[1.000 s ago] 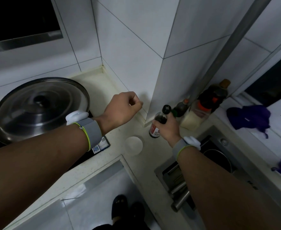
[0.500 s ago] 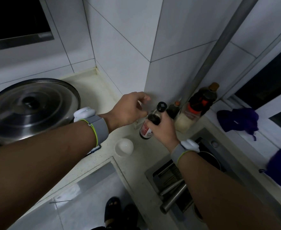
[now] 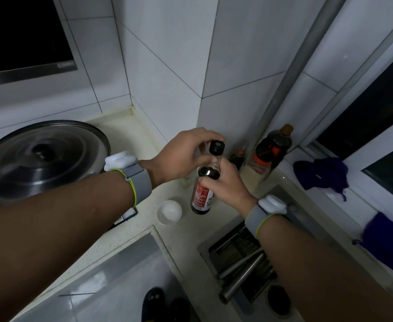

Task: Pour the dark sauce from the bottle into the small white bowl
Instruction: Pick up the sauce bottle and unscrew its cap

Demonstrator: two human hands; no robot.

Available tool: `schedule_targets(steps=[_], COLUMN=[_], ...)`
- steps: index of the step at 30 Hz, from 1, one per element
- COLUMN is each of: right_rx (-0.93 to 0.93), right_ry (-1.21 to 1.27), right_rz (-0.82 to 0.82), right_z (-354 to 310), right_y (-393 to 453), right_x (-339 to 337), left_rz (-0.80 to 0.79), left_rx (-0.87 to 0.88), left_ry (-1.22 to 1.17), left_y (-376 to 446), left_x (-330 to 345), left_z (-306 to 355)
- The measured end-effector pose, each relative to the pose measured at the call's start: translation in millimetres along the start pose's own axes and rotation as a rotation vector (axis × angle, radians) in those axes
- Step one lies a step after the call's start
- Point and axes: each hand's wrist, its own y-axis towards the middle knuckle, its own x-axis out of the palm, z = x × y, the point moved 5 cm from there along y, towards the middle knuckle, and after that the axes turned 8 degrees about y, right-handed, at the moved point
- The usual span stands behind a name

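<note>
Both hands engage the bottle: right hand grips its body, left hand apparently pinches the cap. Twisting may tip it toward the bowl.

Bowl on counter, just left of bottle; sink right.

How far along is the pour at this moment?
Done: the right hand has the sauce bottle gripped upright beside the small white bowl. In hand: the left hand is at the black cap, which is on. Left: uncapping, tilting, pouring; the bowl looks empty.
</note>
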Motion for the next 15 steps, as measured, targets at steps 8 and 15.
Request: schedule_targets(steps=[8,15], right_rx=[0.015,-0.015], right_ry=[-0.014,-0.130], right_rz=[-0.009,0.063], right_z=[-3.5,-12.1], right_y=[-9.6,-15.8], right_x=[0.7,-12.1], left_rz=[-0.019,-0.037], left_rx=[0.045,0.142], left_ry=[0.054,0.178], left_y=[-8.5,-9.6], left_x=[-1.1,-5.5], left_z=[13.5,26.6])
